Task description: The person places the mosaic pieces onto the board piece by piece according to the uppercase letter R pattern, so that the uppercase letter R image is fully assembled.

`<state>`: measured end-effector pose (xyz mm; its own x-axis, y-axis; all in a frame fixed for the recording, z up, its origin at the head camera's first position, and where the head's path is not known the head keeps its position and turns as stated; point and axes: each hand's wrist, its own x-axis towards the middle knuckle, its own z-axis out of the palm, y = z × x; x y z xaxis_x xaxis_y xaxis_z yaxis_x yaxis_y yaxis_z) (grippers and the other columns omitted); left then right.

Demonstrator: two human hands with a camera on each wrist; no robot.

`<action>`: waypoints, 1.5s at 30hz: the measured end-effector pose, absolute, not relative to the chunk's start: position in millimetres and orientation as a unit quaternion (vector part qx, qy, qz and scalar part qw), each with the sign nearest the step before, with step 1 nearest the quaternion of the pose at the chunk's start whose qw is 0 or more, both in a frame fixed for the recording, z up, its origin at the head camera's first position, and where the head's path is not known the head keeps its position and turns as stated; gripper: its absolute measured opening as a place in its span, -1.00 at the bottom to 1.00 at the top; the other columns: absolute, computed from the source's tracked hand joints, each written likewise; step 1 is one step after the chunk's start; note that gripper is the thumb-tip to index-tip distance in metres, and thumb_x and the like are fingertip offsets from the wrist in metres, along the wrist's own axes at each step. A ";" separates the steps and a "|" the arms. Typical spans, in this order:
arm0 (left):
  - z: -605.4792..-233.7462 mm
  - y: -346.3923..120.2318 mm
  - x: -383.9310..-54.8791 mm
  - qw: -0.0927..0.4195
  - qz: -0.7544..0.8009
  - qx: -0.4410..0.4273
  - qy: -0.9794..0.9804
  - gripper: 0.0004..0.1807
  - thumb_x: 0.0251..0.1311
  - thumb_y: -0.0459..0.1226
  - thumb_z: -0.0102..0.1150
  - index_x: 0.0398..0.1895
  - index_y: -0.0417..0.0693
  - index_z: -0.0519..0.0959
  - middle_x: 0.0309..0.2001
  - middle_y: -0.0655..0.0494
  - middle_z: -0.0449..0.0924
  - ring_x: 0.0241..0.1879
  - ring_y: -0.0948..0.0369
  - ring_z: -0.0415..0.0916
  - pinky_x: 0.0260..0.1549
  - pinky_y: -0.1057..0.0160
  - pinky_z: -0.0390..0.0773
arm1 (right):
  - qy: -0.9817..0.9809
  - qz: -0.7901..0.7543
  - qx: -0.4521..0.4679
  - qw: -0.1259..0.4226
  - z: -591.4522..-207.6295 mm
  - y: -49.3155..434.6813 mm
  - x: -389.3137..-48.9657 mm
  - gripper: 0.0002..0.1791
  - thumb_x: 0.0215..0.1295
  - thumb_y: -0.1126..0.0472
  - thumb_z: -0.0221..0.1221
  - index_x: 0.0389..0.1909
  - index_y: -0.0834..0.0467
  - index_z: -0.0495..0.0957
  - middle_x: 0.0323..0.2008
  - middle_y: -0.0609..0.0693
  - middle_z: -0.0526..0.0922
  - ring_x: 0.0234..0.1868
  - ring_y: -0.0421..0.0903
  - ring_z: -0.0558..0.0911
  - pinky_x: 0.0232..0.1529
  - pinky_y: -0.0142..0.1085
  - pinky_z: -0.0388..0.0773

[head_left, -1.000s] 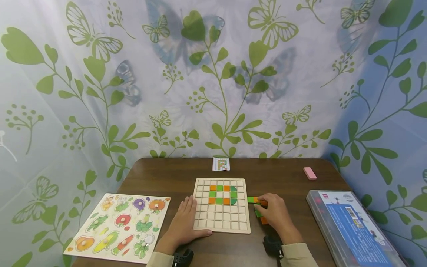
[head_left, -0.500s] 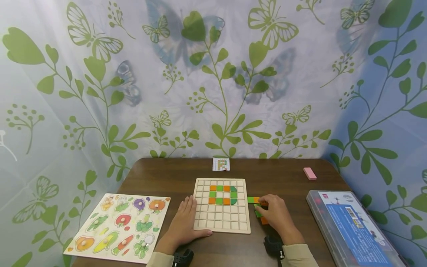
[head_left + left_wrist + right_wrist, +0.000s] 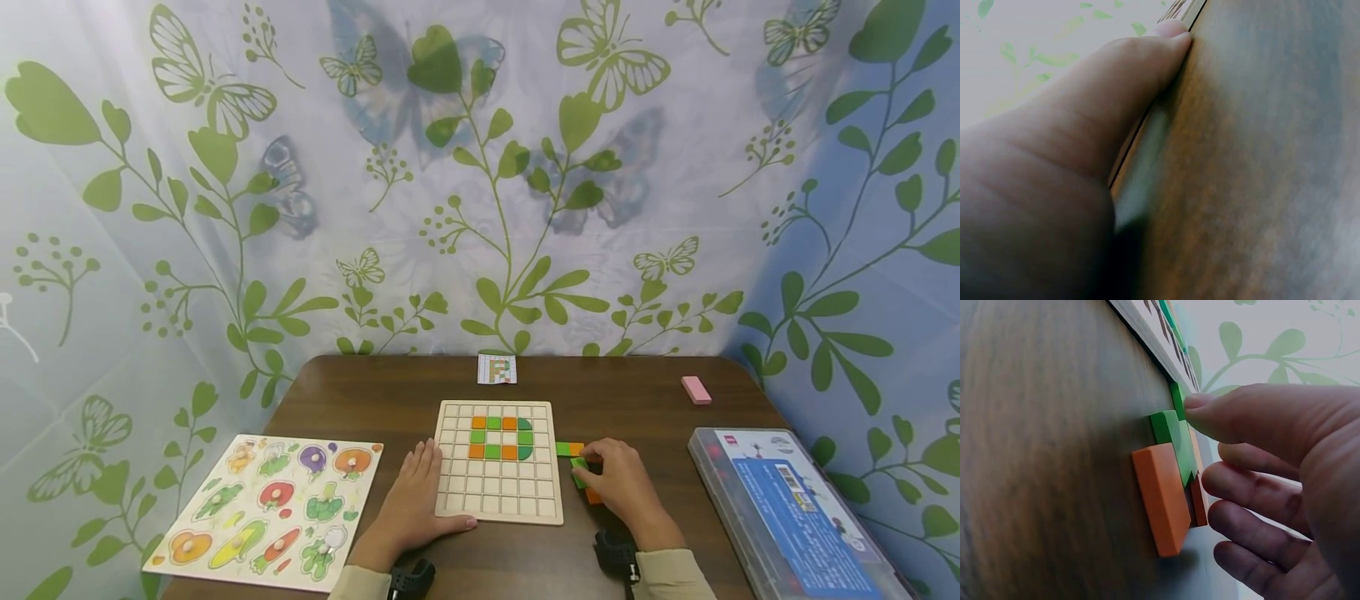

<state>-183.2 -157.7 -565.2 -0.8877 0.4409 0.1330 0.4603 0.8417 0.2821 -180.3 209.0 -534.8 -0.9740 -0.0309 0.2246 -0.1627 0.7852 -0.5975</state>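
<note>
A square wooden grid board [image 3: 498,490] lies in the middle of the table. Orange, green and dark green tiles [image 3: 493,452] form a ring in its upper cells, the dark ones with rounded corners. My left hand [image 3: 412,496] lies flat against the board's left edge, thumb along the front corner. Right of the board, my right hand [image 3: 624,487] is over loose tiles, fingers bent. In the right wrist view, its thumb is close to a green tile [image 3: 1166,425], with an orange tile [image 3: 1161,500] in front; the index fingertip is hidden, and no tile is visibly held.
A vegetable peg puzzle [image 3: 262,508] lies at the left. A small pattern card [image 3: 497,369] is behind the board, and a pink block [image 3: 697,390] sits at the back right. A clear plastic case [image 3: 795,508] with a blue label occupies the right side.
My right hand's fingers have shifted very slightly over the loose tiles. My left hand, the board and its tiles have stayed in place.
</note>
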 end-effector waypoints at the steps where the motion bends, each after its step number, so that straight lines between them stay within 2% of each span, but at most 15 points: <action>1: -565.5 -157.7 -183.4 0.031 -0.154 -0.235 -0.959 0.49 0.02 0.63 0.10 0.60 -0.48 0.08 0.61 -0.40 -0.03 0.60 -0.22 -0.07 0.53 -0.15 -0.01 | -0.939 0.324 0.051 0.102 -535.1 209.3 -180.2 -0.71 0.12 0.21 0.59 -0.20 0.23 0.76 -0.18 0.05 0.72 -0.07 0.13 0.67 0.04 0.13 0.64; 9: -566.4 -158.2 -184.3 0.032 -0.152 -0.235 -0.959 0.50 0.02 0.64 0.08 0.60 -0.47 0.08 0.61 -0.40 -0.02 0.59 -0.23 -0.06 0.53 -0.15 -0.01 | -0.940 0.323 0.046 0.096 -534.5 210.9 -178.7 -0.72 0.12 0.21 0.60 -0.22 0.21 0.76 -0.21 0.03 0.71 -0.08 0.12 0.67 0.05 0.14 0.63; 25: -566.4 -157.9 -183.1 0.030 -0.149 -0.236 -0.960 0.48 0.03 0.62 0.10 0.60 -0.47 0.08 0.61 -0.39 -0.03 0.59 -0.23 -0.06 0.53 -0.14 -0.02 | -0.942 0.324 0.059 0.060 -536.9 212.2 -178.0 -0.75 0.07 0.17 0.63 -0.33 0.10 0.73 -0.29 -0.09 0.60 -0.22 -0.07 0.60 -0.09 -0.01 0.66; 45: -565.8 -157.6 -182.3 0.037 -0.150 -0.238 -0.959 0.48 0.04 0.62 0.11 0.60 -0.48 0.08 0.61 -0.40 -0.02 0.59 -0.24 -0.05 0.53 -0.15 -0.01 | -0.944 0.319 0.065 0.052 -537.5 210.6 -176.9 -0.75 0.05 0.22 0.63 -0.36 0.09 0.71 -0.34 -0.11 0.57 -0.27 -0.12 0.57 -0.15 -0.06 0.65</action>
